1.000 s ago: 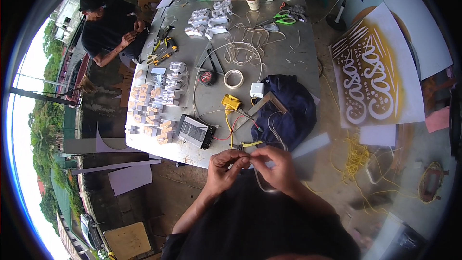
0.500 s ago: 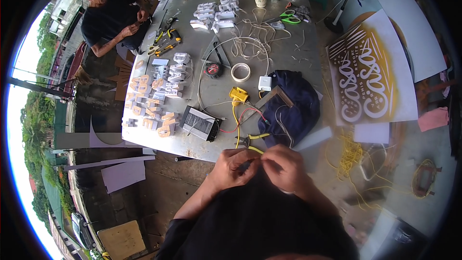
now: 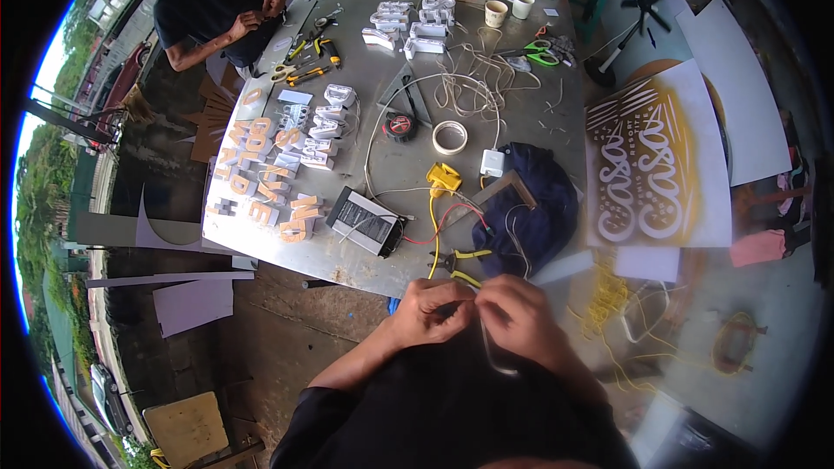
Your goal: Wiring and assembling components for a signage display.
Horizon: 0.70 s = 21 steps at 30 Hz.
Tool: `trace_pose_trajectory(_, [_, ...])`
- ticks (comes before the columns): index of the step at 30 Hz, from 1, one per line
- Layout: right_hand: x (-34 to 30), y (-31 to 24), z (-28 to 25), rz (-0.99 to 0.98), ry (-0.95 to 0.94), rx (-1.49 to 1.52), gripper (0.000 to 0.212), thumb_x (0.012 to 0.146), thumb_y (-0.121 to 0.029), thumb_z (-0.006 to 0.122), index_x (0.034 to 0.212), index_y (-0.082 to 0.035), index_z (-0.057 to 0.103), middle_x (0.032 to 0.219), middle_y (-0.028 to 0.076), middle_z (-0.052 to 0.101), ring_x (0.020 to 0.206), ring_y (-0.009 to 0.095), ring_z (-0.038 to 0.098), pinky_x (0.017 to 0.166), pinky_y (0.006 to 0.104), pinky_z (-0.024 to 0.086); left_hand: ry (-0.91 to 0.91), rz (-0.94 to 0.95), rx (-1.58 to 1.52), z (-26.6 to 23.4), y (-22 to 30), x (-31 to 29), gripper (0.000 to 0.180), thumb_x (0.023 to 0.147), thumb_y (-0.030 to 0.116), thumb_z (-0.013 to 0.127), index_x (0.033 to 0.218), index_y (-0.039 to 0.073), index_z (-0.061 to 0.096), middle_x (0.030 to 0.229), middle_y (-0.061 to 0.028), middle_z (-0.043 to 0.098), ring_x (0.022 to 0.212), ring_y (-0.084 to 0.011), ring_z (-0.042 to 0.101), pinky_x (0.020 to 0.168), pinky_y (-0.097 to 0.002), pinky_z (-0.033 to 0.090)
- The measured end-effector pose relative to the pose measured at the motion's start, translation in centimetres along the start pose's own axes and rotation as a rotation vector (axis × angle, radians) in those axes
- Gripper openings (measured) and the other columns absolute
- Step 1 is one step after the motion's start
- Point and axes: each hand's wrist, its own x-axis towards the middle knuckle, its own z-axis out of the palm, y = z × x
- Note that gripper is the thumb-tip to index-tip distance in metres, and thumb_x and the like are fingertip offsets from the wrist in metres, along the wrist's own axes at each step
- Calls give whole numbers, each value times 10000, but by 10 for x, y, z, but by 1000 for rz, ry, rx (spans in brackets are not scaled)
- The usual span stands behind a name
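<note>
Close to the table's near edge, my left hand (image 3: 434, 311) and my right hand (image 3: 516, 313) meet with fingertips pinched together. Between them they hold a thin pale wire (image 3: 488, 349), which hangs down in front of my dark shirt and curls at its end. My fingers cover the part being pinched. Just beyond the hands lie yellow-handled pliers (image 3: 460, 262) with their jaws toward the left. A dark blue cloth (image 3: 543, 200) is bunched on the table, with a metal square (image 3: 512, 194) and loose wires over it.
On the metal table (image 3: 391, 265) are a black-and-white power supply (image 3: 365, 223), a yellow clip-like piece (image 3: 444, 177), a tape roll (image 3: 449, 137), a tape measure (image 3: 400, 127) and several small block letters (image 3: 295, 213). Another person (image 3: 217, 13) works at far left. A stencilled sign (image 3: 656, 156) stands at right.
The view has shifted slightly. My hands stay pinched together, and the pale wire now shows hanging below them, where it could not be made out before.
</note>
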Motion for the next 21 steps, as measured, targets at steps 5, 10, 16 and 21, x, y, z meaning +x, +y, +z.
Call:
trace_pose_trajectory(5, [7, -6, 6, -19, -53, -38, 204, 808, 34, 740, 977, -40, 654, 919, 120, 669, 833, 314, 696, 725, 392, 572, -25, -63, -42, -15, 3, -6, 103, 879, 14, 697, 982, 9, 710, 784, -105, 722, 683, -210, 727, 623, -300, 553])
trace_pose_trajectory(10, [12, -10, 14, -57, -83, -38, 185, 826, 21, 717, 983, -43, 643, 937, 110, 659, 866, 311, 688, 733, 395, 568, -35, -111, -132, -25, 5, -13, 82, 910, 26, 688, 982, -12, 703, 820, -93, 753, 748, -167, 753, 676, -278, 578])
trace_pose_trajectory(16, [9, -15, 23, -49, -136, 7, 196, 829, 21, 703, 998, -40, 624, 994, 102, 649, 909, 325, 671, 765, 414, 549, -20, -141, -177, -30, 3, -24, 75, 926, 27, 676, 974, -26, 700, 811, -84, 757, 763, -158, 758, 700, -268, 581])
trace_pose_trajectory(21, [4, -20, 26, -50, -121, 55, 153, 887, -2, 679, 1023, -17, 612, 996, 133, 634, 922, 333, 655, 797, 424, 537, 13, -132, -186, -31, -4, -33, 63, 919, -3, 671, 964, -41, 691, 795, -91, 754, 735, -129, 734, 687, -257, 568])
